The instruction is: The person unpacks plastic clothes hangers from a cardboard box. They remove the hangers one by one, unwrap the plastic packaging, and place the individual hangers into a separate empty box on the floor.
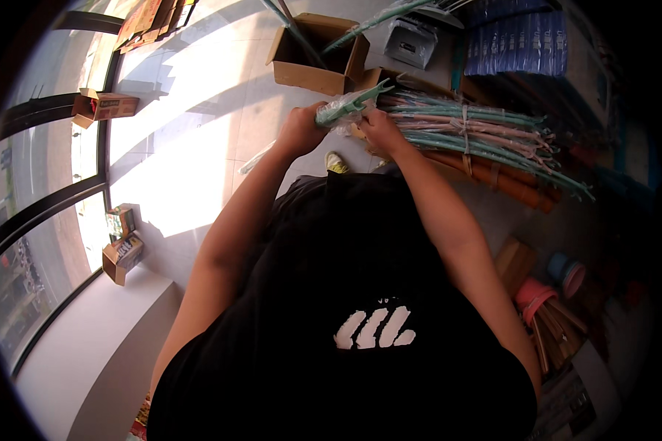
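In front of me is a green pole (pixel 340 112) with a forked tip, partly covered by a crinkled clear plastic sleeve (pixel 356 105). My left hand (pixel 302 131) is closed around the wrapped pole, whose pale tail end slants down to the left behind my forearm. My right hand (pixel 381 132) pinches the plastic just below the forked tip; some of its fingers are hidden behind the wrapping. Right beside that hand lies a big bundle of poles (pixel 467 128) in green and pale pink, each in clear plastic and tied together.
An open cardboard box (pixel 309 76) with green poles standing in it is ahead. Orange-brown rolls (pixel 485 173) lie under the bundle. A grey plastic item (pixel 410 42) and stacked blue packages (pixel 518 44) stand at the far right. Small cartons (pixel 123 253) sit by the left window; pink tubs (pixel 537 298) are lower right.
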`<state>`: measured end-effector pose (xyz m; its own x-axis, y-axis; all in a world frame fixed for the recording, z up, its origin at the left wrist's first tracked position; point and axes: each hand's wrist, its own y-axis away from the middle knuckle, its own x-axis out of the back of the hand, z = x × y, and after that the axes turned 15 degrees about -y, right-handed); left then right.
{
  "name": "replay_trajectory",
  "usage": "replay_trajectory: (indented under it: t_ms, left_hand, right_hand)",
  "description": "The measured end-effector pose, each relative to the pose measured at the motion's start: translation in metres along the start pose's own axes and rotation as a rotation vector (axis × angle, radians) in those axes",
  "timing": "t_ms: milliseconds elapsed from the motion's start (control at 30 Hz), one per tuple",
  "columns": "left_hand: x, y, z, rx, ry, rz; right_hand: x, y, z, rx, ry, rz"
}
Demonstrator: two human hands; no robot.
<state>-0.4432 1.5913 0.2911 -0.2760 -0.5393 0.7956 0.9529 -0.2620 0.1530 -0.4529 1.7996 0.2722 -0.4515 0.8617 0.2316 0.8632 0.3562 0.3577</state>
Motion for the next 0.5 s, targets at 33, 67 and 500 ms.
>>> replay_trajectory:
  t_ms: [33,67,500]
  left_hand:
    - [-0.003,0.001,-0.004,0.020,0.027,-0.002]
    - [-0.005,0.000,-0.003,0.032,0.045,-0.012]
    - [-0.033,0.004,-0.016,0.123,0.450,-0.030]
  right_hand:
    - [-0.002,-0.001,0.004,0.017,-0.052,0.031]
    - [-0.005,-0.001,0.011,0.033,-0.103,0.071]
    - [-0.021,-0.013,0.054,-0.150,-0.674,0.070]
